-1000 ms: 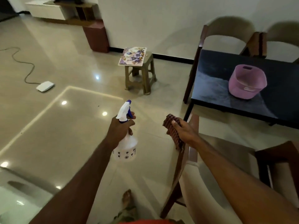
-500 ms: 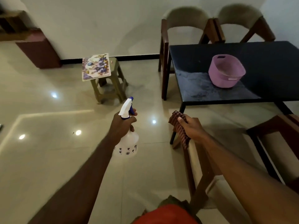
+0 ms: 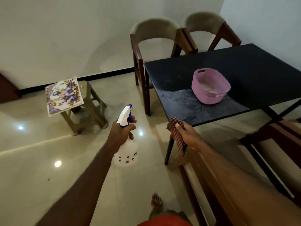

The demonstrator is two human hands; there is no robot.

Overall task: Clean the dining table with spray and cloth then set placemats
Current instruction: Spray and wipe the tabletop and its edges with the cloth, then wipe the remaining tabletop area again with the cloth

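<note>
Left hand [image 3: 121, 133] curls round the neck of the spray bottle [image 3: 126, 141], one finger by the blue trigger, nozzle pointing up and away. Bottle is translucent white with small dark flower prints low on its body, white and blue head. It hangs in the air over the floor [image 3: 40, 160], off the near left corner of the dining table [image 3: 244, 67], not touching it.

Right hand [image 3: 187, 135] grips the cloth [image 3: 177, 134], thumb on top, fingers wrapped under. Cloth is checked, dark red and brown, bunched, its loose end drooping below the hand. Hand and cloth sit just at the table's near left corner; cannot tell whether the cloth touches the edge.

Table top is black with a dull grey dusty patch near its front edge. A pink basket [image 3: 211, 85] stands on the table, partly on that patch, tilted slightly, something pale inside, too unclear to name.

Two wooden chairs with pale padded backs, left chair [image 3: 153, 31] and right chair [image 3: 206, 22], stand at the table's far side against the wall. Another wooden chair [image 3: 203, 176] is at the near side, under the right forearm.

Left of the table, well apart, a brown plastic stool [image 3: 91, 108] carries floral placemats [image 3: 64, 96] overhanging its top. A bare foot [image 3: 156, 202] shows at the bottom.
</note>
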